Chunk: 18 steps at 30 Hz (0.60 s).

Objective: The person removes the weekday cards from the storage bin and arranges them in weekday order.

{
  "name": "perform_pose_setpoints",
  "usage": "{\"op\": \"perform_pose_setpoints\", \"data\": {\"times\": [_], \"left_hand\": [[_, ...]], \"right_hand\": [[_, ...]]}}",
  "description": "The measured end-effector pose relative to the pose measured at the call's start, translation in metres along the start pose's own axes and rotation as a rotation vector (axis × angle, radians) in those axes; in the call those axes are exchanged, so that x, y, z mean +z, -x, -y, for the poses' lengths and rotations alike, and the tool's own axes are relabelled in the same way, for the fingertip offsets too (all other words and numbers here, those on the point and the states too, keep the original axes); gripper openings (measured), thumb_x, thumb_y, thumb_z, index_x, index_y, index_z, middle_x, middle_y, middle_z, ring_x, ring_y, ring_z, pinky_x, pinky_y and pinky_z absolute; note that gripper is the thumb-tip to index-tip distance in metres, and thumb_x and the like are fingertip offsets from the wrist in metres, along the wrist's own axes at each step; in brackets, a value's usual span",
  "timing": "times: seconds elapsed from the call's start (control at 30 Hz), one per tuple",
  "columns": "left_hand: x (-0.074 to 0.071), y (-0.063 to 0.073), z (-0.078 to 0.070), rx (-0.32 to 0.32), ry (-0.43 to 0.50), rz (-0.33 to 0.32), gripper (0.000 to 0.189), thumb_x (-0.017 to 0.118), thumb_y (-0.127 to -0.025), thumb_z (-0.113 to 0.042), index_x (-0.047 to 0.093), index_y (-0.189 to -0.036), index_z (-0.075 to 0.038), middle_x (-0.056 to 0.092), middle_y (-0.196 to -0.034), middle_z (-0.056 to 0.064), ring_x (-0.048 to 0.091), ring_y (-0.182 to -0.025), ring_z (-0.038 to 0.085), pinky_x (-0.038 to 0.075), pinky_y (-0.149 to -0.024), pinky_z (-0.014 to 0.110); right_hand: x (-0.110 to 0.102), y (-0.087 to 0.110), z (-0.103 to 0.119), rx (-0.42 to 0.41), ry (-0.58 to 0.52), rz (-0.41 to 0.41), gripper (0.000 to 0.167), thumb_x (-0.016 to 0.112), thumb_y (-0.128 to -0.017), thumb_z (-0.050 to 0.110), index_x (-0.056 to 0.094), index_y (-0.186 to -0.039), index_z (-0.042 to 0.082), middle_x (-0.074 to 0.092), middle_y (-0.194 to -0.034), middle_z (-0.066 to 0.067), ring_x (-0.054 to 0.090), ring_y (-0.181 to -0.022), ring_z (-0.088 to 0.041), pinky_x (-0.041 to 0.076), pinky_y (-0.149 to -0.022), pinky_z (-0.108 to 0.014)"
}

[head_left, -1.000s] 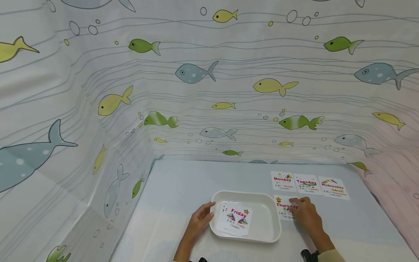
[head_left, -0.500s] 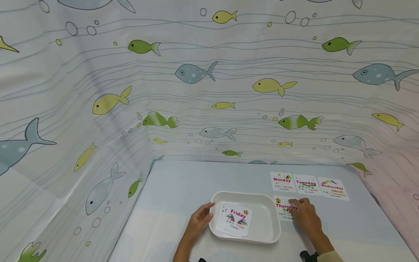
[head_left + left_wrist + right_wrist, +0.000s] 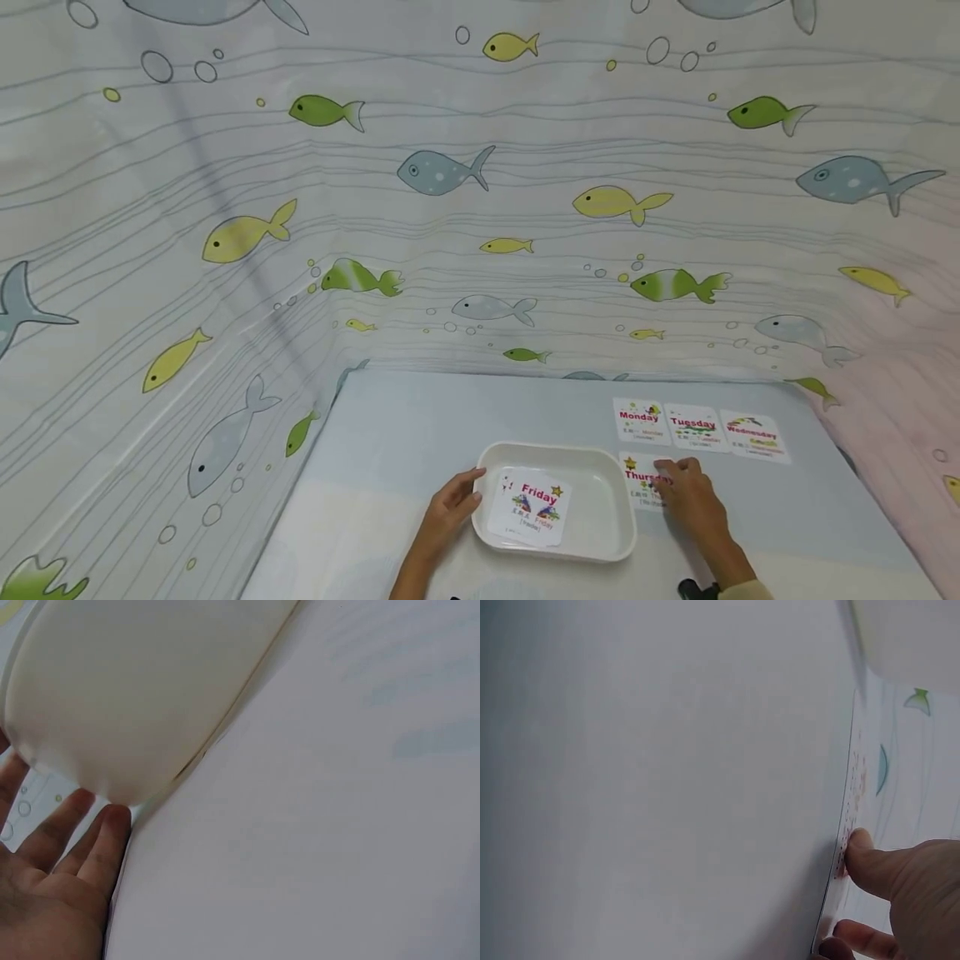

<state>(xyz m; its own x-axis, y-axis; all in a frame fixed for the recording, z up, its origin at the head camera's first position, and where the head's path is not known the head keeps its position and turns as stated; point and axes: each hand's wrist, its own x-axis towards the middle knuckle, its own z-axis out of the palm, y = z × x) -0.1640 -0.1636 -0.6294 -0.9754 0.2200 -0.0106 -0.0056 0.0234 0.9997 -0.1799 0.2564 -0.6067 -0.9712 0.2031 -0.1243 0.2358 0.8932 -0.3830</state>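
A white tray (image 3: 600,510) stands on the table, with a Friday card (image 3: 536,508) lying inside it over at least one more card. My left hand (image 3: 444,512) touches the tray's left end; in the left wrist view its fingertips (image 3: 114,819) rest against the outer wall. Just right of the tray, a Thursday card (image 3: 639,492) lies flat, partly covered by my right hand (image 3: 693,504). The right wrist view shows the thumb (image 3: 862,859) pressing on that card, with other fingertips low beside it.
Behind the Thursday card, a Monday card (image 3: 641,422), a Tuesday card (image 3: 696,428) and a Wednesday card (image 3: 754,436) lie in a row on the table (image 3: 420,400). A fish-patterned curtain (image 3: 555,150) surrounds the back and sides.
The head view has shifted slightly, so the scene sits a little lower and further left. Both hands, the tray and the cards keep their places relative to one another.
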Motion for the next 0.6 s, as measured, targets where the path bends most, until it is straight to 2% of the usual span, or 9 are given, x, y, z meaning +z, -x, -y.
{"op": "perform_pose_setpoints", "data": {"times": [0.17,0.37,0.5,0.6], "left_hand": [[-0.0004,0.0001,0.0002,-0.001,0.022,-0.003,0.040,0.062,-0.099,-0.017,0.057,-0.138,-0.012,0.046,-0.154,0.013,0.032,-0.149,0.033,0.032,-0.110,0.008],[0.0016,-0.0008,-0.0015,-0.013,0.036,-0.007,0.041,0.061,-0.099,-0.016,0.057,-0.139,-0.011,0.047,-0.154,0.012,0.032,-0.149,0.032,0.032,-0.110,0.008],[0.0013,-0.0002,-0.0030,-0.017,0.021,-0.005,0.040,0.061,-0.099,-0.018,0.057,-0.139,-0.012,0.047,-0.154,0.011,0.033,-0.149,0.032,0.033,-0.117,0.021],[-0.0006,0.0025,-0.0035,-0.019,0.024,0.000,0.040,0.061,-0.099,-0.017,0.057,-0.139,-0.011,0.047,-0.154,0.012,0.032,-0.149,0.033,0.029,-0.121,0.033]], "right_hand": [[0.0011,0.0013,0.0017,-0.012,0.011,-0.009,0.040,0.068,-0.095,0.022,0.061,-0.132,0.008,0.047,-0.124,-0.029,0.057,-0.093,-0.039,0.057,-0.069,-0.051],[-0.0026,-0.0002,0.0018,-0.028,0.016,-0.001,0.040,0.066,-0.096,0.022,0.060,-0.132,0.006,0.044,-0.123,-0.031,0.060,-0.087,-0.035,0.056,-0.065,-0.047],[-0.0013,-0.0015,0.0020,-0.008,0.016,0.005,0.040,0.066,-0.096,0.021,0.059,-0.133,0.006,0.043,-0.124,-0.031,0.060,-0.086,-0.036,0.057,-0.066,-0.047],[0.0013,-0.0019,0.0016,0.006,0.010,0.028,0.041,0.065,-0.097,0.023,0.058,-0.134,0.007,0.042,-0.124,-0.031,0.060,-0.086,-0.036,0.057,-0.067,-0.048]]}}
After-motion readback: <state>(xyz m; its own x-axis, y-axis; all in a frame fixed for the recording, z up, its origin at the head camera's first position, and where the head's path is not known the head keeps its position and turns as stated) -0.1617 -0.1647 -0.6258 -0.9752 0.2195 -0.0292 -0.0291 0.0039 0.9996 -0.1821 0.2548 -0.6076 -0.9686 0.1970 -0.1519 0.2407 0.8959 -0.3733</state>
